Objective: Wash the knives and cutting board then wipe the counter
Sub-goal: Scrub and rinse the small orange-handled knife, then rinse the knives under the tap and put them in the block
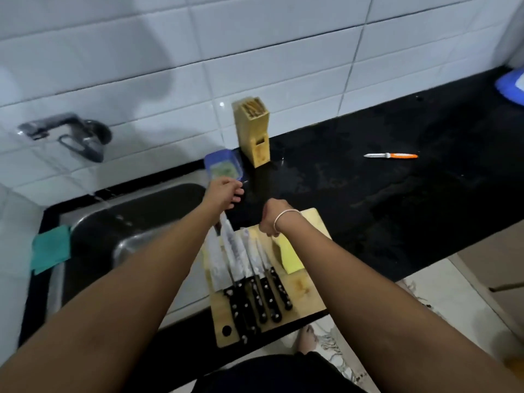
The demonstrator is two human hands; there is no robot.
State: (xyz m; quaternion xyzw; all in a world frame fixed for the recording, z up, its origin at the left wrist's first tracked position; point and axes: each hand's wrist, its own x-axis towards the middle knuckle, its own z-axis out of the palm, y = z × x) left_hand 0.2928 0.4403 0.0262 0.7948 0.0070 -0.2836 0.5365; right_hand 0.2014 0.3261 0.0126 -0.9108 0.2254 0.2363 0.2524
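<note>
Five black-handled steel knives (249, 268) lie side by side on a pale wooden cutting board (303, 290), blades pointing away. The board rests flat at the front edge of the black table (397, 194). An orange-handled knife (392, 156) lies well apart on it.

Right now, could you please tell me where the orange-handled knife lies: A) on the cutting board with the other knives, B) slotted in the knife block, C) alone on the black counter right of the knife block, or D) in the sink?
C: the orange-handled knife lies flat by itself on the black counter, right of the wooden knife block.

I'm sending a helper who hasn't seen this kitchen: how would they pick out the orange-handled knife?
Start at the black counter and look right of the wooden knife block. The orange-handled knife lies there alone, flat, away from the cutting board; the board's knives have black handles.
</note>
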